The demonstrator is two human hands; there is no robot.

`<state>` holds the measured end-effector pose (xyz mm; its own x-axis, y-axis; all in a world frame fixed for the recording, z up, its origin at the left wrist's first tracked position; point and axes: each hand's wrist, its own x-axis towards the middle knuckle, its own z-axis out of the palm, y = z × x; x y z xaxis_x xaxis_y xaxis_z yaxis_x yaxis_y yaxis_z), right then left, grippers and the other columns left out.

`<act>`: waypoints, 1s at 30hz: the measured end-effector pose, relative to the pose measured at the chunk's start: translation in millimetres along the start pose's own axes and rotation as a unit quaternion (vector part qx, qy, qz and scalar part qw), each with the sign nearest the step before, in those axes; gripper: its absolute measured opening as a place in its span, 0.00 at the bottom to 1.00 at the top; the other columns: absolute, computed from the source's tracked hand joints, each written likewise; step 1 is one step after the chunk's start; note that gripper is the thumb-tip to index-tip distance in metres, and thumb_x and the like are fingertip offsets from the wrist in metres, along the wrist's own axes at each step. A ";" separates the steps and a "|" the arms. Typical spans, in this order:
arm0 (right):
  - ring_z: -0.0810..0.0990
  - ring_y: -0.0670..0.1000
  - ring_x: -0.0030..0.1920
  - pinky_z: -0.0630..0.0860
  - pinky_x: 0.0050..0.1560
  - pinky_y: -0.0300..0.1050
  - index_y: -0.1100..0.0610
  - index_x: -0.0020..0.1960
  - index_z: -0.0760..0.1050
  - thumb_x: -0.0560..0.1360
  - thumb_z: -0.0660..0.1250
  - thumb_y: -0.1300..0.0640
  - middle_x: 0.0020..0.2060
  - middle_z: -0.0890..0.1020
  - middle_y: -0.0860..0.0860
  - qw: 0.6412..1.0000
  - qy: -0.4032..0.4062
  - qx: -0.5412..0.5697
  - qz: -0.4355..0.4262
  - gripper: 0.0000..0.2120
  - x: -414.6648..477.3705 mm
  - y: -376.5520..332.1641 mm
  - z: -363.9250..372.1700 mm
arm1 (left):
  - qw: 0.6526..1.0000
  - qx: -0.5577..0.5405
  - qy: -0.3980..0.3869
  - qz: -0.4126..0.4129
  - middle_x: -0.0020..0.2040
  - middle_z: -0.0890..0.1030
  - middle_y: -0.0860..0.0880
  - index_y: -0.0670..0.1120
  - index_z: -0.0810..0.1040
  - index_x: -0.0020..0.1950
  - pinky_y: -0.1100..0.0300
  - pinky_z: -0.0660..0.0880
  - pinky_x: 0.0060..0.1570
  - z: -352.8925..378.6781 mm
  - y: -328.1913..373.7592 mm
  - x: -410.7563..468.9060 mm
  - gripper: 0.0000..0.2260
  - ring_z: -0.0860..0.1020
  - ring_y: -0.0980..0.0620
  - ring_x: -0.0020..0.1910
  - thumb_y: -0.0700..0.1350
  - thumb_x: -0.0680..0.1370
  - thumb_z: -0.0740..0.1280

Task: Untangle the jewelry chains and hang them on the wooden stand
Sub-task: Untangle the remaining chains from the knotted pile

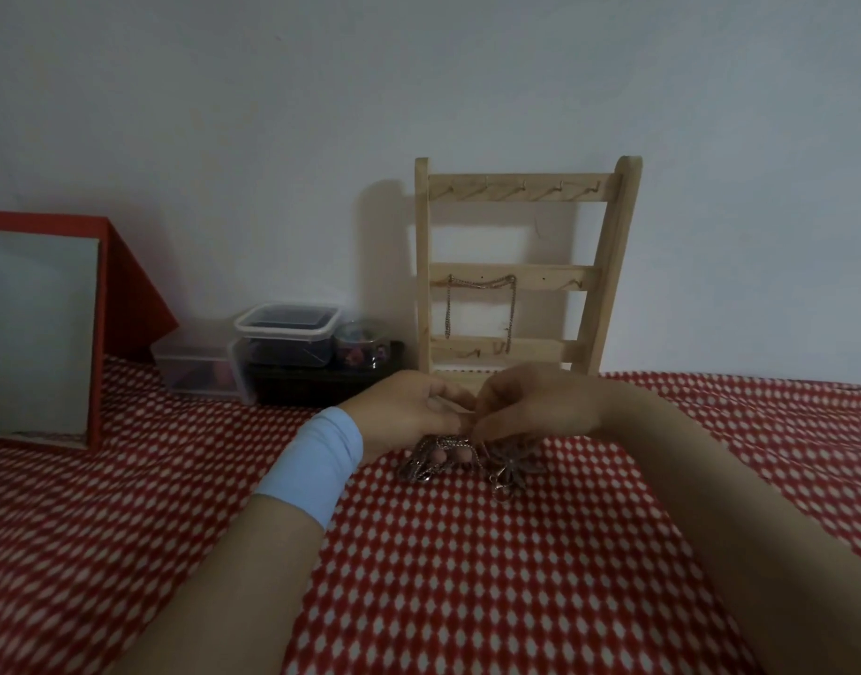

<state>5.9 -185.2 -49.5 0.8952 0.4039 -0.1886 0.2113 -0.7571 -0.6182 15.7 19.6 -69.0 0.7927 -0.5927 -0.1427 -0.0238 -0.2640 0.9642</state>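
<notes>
Red cloth with a white diamond pattern (467, 577) covered the surface nearest the camera, and both bare forearms reached forward across it. At the far left stood a mirror in a red frame (39, 333), leaning back.

Against the pale wall behind the hands stood the wooden stand (555, 275), upright, with three hooked rails. One silver chain (482, 283) was draped from the middle rail, its ends hanging down toward the lowest rail. Left of the stand sat a clear lidded box (287, 333) on a black tray (321, 387), with a lower clear box (194, 367) beside it and a small round jar (360, 343) between the lidded box and the stand.

On the left wrist was a light blue band (316, 465). The left hand (409, 406) and right hand (531, 406) met in front of the stand's foot, fingers curled inward, each pinching the top of the tangled chains (467, 460). That knot lay on the cloth just beneath the fingertips, with pinkish beads and a star-shaped pendant showing.
</notes>
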 end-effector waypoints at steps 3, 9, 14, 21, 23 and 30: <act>0.85 0.49 0.48 0.82 0.54 0.46 0.50 0.52 0.81 0.74 0.74 0.42 0.46 0.87 0.48 0.999 0.042 0.026 -0.004 0.13 2.0 -4.2 11.3 | 0.999 -0.038 -0.003 -0.003 0.48 0.84 0.38 0.40 0.74 0.63 0.62 0.80 0.37 -3.6 0.2 -1.2 0.11 0.83 0.44 0.47 0.34 0.80 0.64; 0.81 0.45 0.35 0.78 0.44 0.42 0.45 0.42 0.85 0.74 0.70 0.36 0.36 0.87 0.52 0.995 0.062 0.071 0.031 0.14 4.6 -5.8 22.1 | 0.999 -0.018 0.047 0.015 0.51 0.81 0.42 0.40 0.69 0.62 0.60 0.81 0.37 -9.9 2.5 -3.4 0.17 0.84 0.49 0.42 0.28 0.76 0.66; 0.80 0.42 0.34 0.75 0.40 0.36 0.48 0.47 0.87 0.73 0.75 0.44 0.32 0.85 0.45 0.987 0.075 0.129 0.051 0.09 4.2 -6.1 19.6 | 0.988 0.125 0.077 0.043 0.50 0.82 0.49 0.48 0.74 0.56 0.63 0.78 0.46 -15.8 3.0 -1.0 0.16 0.81 0.57 0.44 0.34 0.73 0.73; 0.81 0.47 0.39 0.77 0.43 0.39 0.59 0.54 0.83 0.79 0.70 0.56 0.41 0.87 0.50 0.961 0.040 0.273 0.027 0.08 3.4 -2.9 19.4 | 0.977 0.183 0.097 0.051 0.50 0.83 0.49 0.47 0.80 0.56 0.63 0.79 0.52 -15.4 4.6 -0.8 0.16 0.82 0.56 0.48 0.33 0.71 0.74; 0.80 0.50 0.41 0.76 0.45 0.44 0.61 0.53 0.82 0.80 0.66 0.56 0.44 0.87 0.52 0.946 0.048 0.317 0.035 0.09 5.9 -4.0 20.9 | 0.976 0.196 0.088 0.041 0.48 0.84 0.50 0.49 0.81 0.55 0.65 0.79 0.52 -16.9 3.5 -1.4 0.15 0.83 0.58 0.47 0.35 0.72 0.74; 0.76 0.51 0.36 0.73 0.43 0.48 0.56 0.45 0.71 0.81 0.57 0.55 0.40 0.81 0.52 0.883 0.089 0.458 0.054 0.09 9.1 -8.0 19.0 | 0.967 0.234 0.089 0.049 0.47 0.83 0.53 0.50 0.82 0.56 0.70 0.75 0.50 -17.4 -1.1 3.1 0.11 0.80 0.61 0.45 0.38 0.76 0.71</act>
<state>4.9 -165.7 -60.7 0.9551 0.2061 -0.2129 -0.2133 -0.0205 -0.9768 28.8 31.3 -66.6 0.8644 -0.5023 0.0248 -0.3434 -0.5536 0.7587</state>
